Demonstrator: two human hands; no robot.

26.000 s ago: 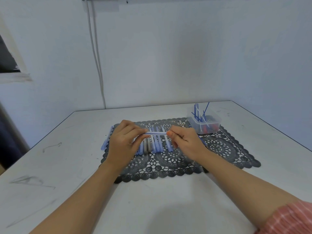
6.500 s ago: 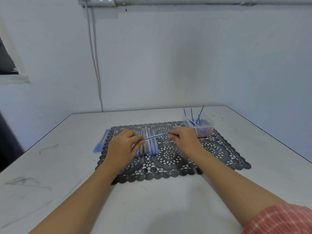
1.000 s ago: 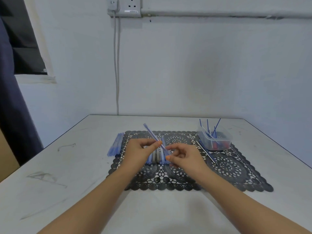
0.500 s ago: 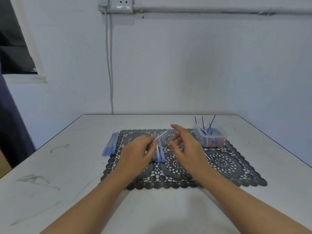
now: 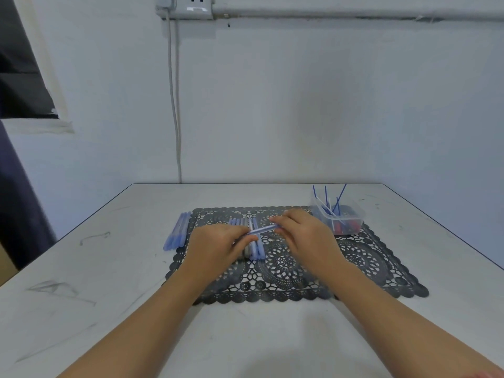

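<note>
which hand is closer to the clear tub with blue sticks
Right. The right hand is just beside the clear tub, on its left; the left hand is farther off, at the other end of the pen that both pinch.

Left hand (image 5: 218, 245) and right hand (image 5: 305, 233) pinching 1 pen (image 5: 262, 230) over lace mat (image 5: 368, 257)

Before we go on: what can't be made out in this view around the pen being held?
- Head view, held pen: both ends are covered by the left hand and right hand, and the middle is motion-blurred, so whether it is capped or filled cannot be told.
- Row of pens on the mat: partly hidden by the left hand, count unclear.
- Clear tub: the red bits at the bottom are too small to identify.
</note>
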